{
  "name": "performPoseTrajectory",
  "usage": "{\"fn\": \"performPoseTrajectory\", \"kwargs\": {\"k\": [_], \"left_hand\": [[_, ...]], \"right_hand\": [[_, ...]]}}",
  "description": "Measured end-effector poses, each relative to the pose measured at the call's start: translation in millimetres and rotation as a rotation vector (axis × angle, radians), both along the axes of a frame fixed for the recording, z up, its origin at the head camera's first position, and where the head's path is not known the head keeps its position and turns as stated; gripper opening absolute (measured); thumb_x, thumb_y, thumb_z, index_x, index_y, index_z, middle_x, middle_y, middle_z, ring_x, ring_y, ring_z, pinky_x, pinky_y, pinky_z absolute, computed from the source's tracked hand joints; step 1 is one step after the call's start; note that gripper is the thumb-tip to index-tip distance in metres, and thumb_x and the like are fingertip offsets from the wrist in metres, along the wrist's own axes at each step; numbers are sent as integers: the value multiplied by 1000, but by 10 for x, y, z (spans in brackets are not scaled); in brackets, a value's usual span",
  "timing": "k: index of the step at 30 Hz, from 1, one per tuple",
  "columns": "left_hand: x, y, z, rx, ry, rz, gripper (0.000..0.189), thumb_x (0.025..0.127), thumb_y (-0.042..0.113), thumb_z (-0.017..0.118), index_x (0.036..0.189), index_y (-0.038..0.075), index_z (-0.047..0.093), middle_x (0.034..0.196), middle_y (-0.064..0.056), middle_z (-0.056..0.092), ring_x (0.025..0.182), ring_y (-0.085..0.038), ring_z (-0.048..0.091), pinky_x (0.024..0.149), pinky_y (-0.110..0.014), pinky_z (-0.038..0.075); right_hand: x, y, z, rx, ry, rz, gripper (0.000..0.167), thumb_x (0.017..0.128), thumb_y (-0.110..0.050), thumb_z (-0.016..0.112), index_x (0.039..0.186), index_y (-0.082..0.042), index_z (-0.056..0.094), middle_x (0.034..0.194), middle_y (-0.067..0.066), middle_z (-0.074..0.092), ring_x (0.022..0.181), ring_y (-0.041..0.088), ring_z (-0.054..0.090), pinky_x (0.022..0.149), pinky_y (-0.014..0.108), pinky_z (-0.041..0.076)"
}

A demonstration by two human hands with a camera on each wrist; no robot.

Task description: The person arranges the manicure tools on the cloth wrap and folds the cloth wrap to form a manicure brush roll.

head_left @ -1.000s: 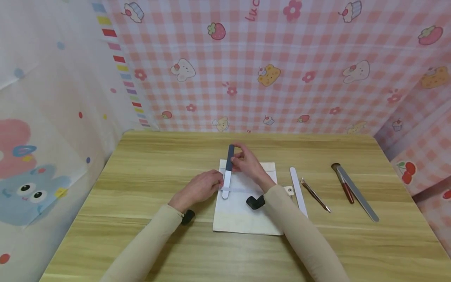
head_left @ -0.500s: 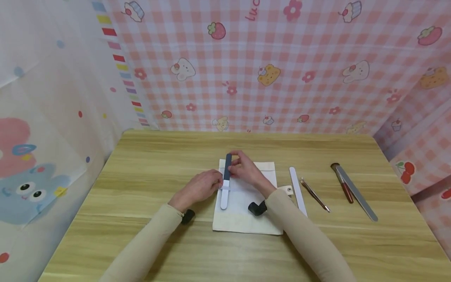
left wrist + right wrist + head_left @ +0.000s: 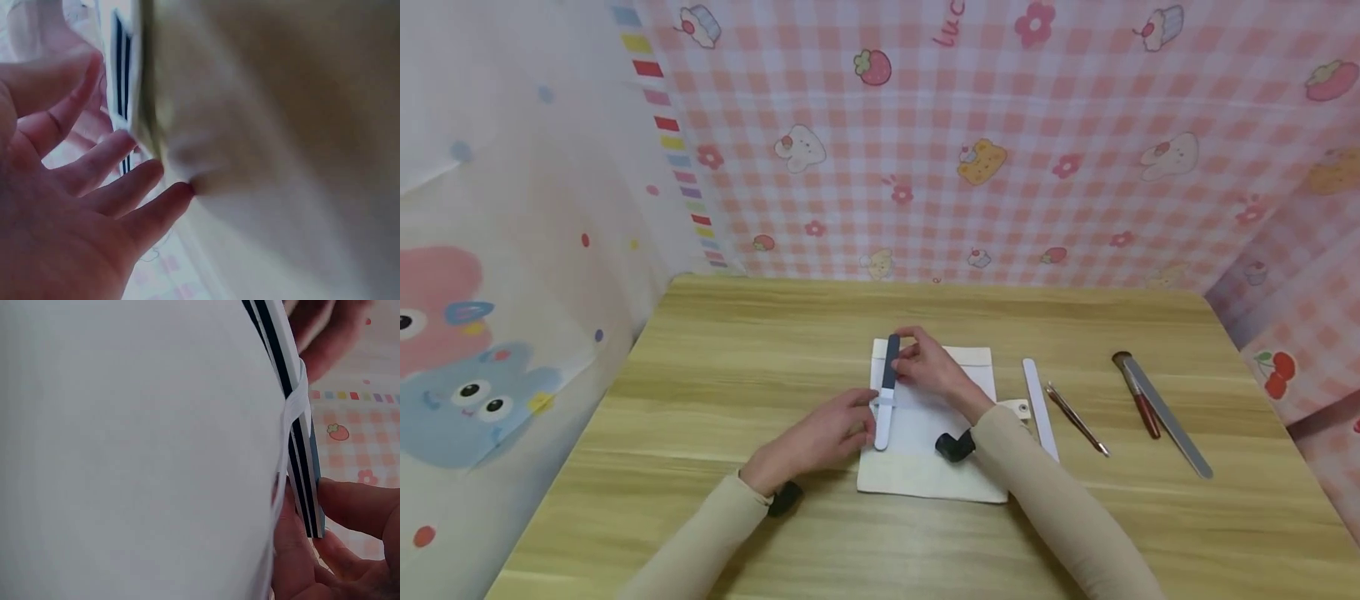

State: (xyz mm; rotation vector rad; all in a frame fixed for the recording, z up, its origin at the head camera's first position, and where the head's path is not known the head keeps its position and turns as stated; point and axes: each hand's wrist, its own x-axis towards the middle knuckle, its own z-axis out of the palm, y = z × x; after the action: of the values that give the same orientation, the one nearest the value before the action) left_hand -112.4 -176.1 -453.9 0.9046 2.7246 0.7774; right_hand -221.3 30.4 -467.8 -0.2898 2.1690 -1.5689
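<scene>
A nail buffer point(image 3: 885, 425), dark at its far half and white at its near half, lies lengthwise over a white fabric case point(image 3: 925, 477). A narrow elastic band point(image 3: 885, 402) of the case crosses over the buffer near its middle. My right hand point(image 3: 931, 369) holds the buffer's dark end; in the right wrist view the thumb point(image 3: 356, 503) presses its face, with fingers on the other side. Beside the case's left edge is my left hand point(image 3: 820, 435), its fingers loosely extended and holding nothing. Its fingertips come close to the buffer's white end.
Right of the case lie a pale nail file point(image 3: 1037, 400) and a slim metal-tipped tool point(image 3: 1077, 418). Farther right are a brush with a reddish handle point(image 3: 1138, 400) and a grey nail file point(image 3: 1172, 421). A snap tab point(image 3: 1017, 408) sticks out from the case's right side.
The buffer has slid toward me under the elastic band, with my right hand moving along. My left hand has let go beside the band, drawn back slightly, and its fingers have loosened.
</scene>
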Motion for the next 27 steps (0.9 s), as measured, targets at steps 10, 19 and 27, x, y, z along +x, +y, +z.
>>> {"fn": "performPoseTrajectory", "kwargs": {"k": [10,19,27], "left_hand": [[197,5,-70,-59,-22,39,6,95,13,75,100,9,76,163,-28,31,150,-52,25,122,-57,25],[175,18,-78,-29,39,4,10,93,7,77,88,11,69,156,-31,41,149,-44,34,124,-53,23],[187,-25,-86,14,2,1,16,93,3,75,87,13,63,156,-31,41,147,-44,37,122,-54,27]], "right_hand": [[-24,49,13,-32,-43,-5,53,100,0,64,148,-7,43,129,25,59,102,31,70,88,36,61],[-22,53,3,-53,-54,1,51,99,1,65,146,-7,45,126,24,60,103,30,70,89,36,61],[-16,48,2,-12,-17,46,50,94,-4,73,139,-3,50,127,23,62,101,26,67,92,36,57]]}}
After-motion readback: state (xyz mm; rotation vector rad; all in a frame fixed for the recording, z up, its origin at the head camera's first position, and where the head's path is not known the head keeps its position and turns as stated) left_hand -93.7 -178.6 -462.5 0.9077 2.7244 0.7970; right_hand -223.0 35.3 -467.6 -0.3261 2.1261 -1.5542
